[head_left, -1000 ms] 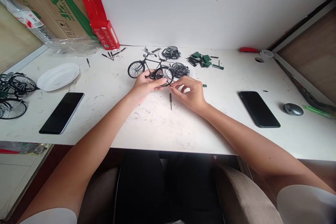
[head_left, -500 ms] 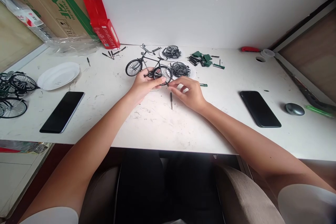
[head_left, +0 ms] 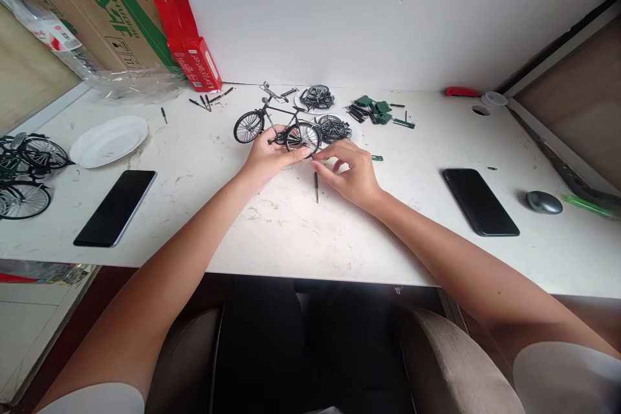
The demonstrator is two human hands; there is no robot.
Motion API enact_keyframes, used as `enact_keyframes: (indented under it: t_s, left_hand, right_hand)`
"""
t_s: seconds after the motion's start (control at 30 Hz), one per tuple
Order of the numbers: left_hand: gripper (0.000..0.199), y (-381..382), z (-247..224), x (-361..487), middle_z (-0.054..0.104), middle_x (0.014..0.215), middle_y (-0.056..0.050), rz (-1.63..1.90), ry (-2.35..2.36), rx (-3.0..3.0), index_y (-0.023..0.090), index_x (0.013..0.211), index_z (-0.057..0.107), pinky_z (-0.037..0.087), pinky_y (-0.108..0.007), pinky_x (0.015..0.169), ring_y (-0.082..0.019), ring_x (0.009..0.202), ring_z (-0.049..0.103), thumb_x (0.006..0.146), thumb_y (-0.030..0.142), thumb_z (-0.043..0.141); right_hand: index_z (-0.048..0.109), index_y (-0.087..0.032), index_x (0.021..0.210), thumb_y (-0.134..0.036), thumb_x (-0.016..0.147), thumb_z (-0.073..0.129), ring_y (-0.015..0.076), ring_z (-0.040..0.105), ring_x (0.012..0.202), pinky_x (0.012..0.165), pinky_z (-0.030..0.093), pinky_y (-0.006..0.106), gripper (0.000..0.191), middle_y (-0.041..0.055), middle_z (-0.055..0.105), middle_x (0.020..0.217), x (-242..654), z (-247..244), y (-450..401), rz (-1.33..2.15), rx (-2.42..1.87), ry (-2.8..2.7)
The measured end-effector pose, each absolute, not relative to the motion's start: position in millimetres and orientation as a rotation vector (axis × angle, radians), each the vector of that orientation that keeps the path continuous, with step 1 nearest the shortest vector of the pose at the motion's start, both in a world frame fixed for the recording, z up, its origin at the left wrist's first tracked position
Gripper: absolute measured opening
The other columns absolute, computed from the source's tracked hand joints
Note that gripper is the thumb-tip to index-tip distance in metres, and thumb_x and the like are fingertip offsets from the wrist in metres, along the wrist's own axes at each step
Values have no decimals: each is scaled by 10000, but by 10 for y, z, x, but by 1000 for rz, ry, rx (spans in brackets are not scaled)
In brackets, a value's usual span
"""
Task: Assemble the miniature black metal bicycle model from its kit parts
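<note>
A small black model bicycle is held just above the table, its front wheel to the left and its handlebar up. My left hand is closed around its lower rear part, with the thumb against the rear wheel. At the bottom of that wheel, the thumb and fingertips of my right hand pinch together on a small dark piece, too small to make out. Just below the fingertips a small black screwdriver lies on the white table.
Behind the hands, black bicycle parts lie on white plates, with green pieces farther right. More model bicycles, a bare plate and a phone lie left. Another phone and a mouse lie right.
Almost nothing differs. The bicycle and both hands have shifted very slightly to the right and down in the picture; the grip of each hand is the same.
</note>
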State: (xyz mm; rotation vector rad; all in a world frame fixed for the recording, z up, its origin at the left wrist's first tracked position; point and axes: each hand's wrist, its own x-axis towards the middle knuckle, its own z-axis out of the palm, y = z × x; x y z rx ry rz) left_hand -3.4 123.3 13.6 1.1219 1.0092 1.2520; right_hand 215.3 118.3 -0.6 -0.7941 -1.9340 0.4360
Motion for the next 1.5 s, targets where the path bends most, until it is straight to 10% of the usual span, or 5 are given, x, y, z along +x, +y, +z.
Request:
enact_keyframes:
  t_s: [0.73,1.2,1.5]
  left_hand:
    - [599,1282,81,-60,797,1082,-47,1327,979,1093,202,1090,660,609,-425,1094,-230,1094,789,624,264,1031]
    - [603,1303,104,-61,764,1124,-39,1482,1067,1252,228,1091,608,627,-338,1009,-227,1074,788,654,314,1015]
    - [522,1379,57,-112,746,1129,-64,1557,1160,1265,210,1050,624,631,-392,1017,-233,1027,789,697,341,986]
  right_hand:
    - [803,-261,968,-409,1030,713,268,675,959,622,581,365,183,75,801,932,2133,-12,1159,423,-818,-2007]
    - [766,-241,1162,-370,1035,659,342,639,1222,1116,509,590,210,88,802,1241,2118,-67,1182,460,-755,-2226]
    - [573,-222,1579,-591,1097,550,420,288,1674,1313,350,680,607,95,618,1637,2093,21,1065,622,-672,-2552]
